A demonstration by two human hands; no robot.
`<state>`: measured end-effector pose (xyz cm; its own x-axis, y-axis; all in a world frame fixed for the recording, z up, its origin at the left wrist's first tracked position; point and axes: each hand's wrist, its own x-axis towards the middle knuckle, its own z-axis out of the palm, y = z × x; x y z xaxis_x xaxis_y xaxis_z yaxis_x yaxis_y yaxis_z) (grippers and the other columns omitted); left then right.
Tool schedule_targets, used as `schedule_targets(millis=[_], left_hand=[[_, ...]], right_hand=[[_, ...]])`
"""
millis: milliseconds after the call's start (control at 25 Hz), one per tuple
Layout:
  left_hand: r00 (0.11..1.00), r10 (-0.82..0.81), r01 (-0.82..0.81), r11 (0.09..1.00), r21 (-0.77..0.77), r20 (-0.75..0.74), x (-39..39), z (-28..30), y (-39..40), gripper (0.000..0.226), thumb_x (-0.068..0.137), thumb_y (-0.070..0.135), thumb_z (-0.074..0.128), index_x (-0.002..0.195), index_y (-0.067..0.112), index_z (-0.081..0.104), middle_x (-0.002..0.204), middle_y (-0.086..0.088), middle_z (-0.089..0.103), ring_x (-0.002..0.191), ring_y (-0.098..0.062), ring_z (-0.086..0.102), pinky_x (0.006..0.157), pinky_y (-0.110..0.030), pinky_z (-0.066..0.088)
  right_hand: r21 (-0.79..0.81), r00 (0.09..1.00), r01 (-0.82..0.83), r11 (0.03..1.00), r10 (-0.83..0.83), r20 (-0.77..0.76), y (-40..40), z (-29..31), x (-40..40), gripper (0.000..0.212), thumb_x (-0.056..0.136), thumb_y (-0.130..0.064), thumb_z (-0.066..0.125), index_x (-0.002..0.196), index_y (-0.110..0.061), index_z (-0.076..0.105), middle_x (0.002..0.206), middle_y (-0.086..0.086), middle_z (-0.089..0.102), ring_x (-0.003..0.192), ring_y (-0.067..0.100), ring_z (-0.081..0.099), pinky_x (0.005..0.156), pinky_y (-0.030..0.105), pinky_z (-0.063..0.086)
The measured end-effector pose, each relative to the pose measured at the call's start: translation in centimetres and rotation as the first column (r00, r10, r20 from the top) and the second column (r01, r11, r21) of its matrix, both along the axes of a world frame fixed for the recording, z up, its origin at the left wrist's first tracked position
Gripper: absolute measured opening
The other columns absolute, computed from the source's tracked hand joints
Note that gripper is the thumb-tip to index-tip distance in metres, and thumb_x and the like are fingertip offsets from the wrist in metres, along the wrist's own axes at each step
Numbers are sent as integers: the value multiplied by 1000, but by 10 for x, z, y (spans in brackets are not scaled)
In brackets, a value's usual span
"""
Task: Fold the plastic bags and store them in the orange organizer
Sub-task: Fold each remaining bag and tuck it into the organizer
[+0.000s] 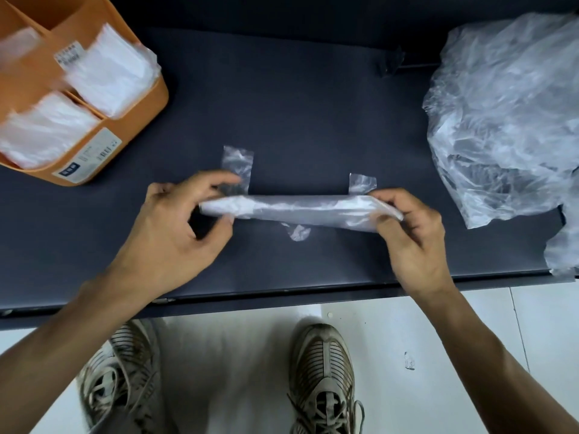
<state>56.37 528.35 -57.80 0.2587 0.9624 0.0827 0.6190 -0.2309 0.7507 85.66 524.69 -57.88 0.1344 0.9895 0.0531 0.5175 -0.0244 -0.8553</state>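
A clear plastic bag (297, 211), folded into a long narrow strip, lies across the middle of the dark table (282, 104). My left hand (178, 227) pinches its left end and my right hand (413, 233) pinches its right end. Two handle loops of the bag stick out toward the far side, and a small flap shows below the strip. The orange organizer (131, 126) stands at the far left, with folded clear bags (109, 73) in its compartments.
A heap of crumpled clear bags (507, 120) fills the right side of the table and hangs over its right front corner. A small crumpled scrap (390, 62) lies at the back. The table's front edge (282, 296) runs just below my wrists, with floor and my shoes beneath.
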Motion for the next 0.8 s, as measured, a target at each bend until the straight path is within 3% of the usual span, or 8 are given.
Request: schedule_targets(millis=[40,120,240,360,440,520,680,800], left_hand=[[991,81,-71,993,-93,109,2,4,0,34,88,18,68,120,29,64,95,22,72,92,5,65,88,-12,43],[965,193,-150,961,-232,178,4,7,6,33,92,13,69,118,31,63,86,10,73,77,-17,67,74,-24,50],[979,195,-176,956,-235,62,7,2,18,32,94,25,68,125,27,59,77,1,66,73,-21,60,76,-28,49],[954,214,-239,965,-104,-211,5,-4,27,54,89,51,57,132,18,58,105,-2,63,95,-24,60,92,-43,50],[921,179,-230,967,-113,-346,2,-5,29,64,82,60,56,129,16,62,114,-7,59,105,-32,57,95,-51,48],[939,119,-185,966,-182,-323,3,-5,27,57,78,55,72,119,15,68,111,-6,57,104,-32,56,95,-46,48],[969,131,-172,966,-192,-211,8,-3,20,26,79,36,76,80,12,66,89,3,57,87,-22,54,79,-34,44],[980,199,-192,930,-314,-10,9,3,19,21,88,21,72,76,9,60,73,-5,63,73,-26,58,69,-36,47]], right_hand=[[-24,999,37,999,-38,-38,2,4,-2,17,91,-8,56,99,-16,68,73,12,60,61,22,48,58,24,39],[-78,991,125,989,-128,-39,7,7,-4,13,97,-7,58,102,-15,67,74,19,57,60,21,45,57,19,38],[-118,965,200,973,-175,195,13,0,-4,17,96,-24,59,109,-15,65,71,1,64,66,12,57,65,22,46],[-43,852,205,978,-156,499,10,-2,-6,46,92,-46,51,120,-12,61,95,-3,67,83,21,64,71,28,44],[-132,834,197,971,-95,544,9,3,-9,52,92,-51,55,129,-14,56,113,2,66,95,28,65,78,34,46],[-291,822,225,930,-20,569,10,8,-11,52,91,-46,61,134,-19,53,122,1,63,102,29,64,81,36,45],[-348,848,189,918,27,530,15,12,-14,14,83,-28,68,94,-23,61,103,-4,58,83,18,60,70,27,40],[-403,958,158,901,-41,284,16,17,-8,17,80,-12,70,76,-20,56,79,-10,55,59,5,49,58,14,37]])
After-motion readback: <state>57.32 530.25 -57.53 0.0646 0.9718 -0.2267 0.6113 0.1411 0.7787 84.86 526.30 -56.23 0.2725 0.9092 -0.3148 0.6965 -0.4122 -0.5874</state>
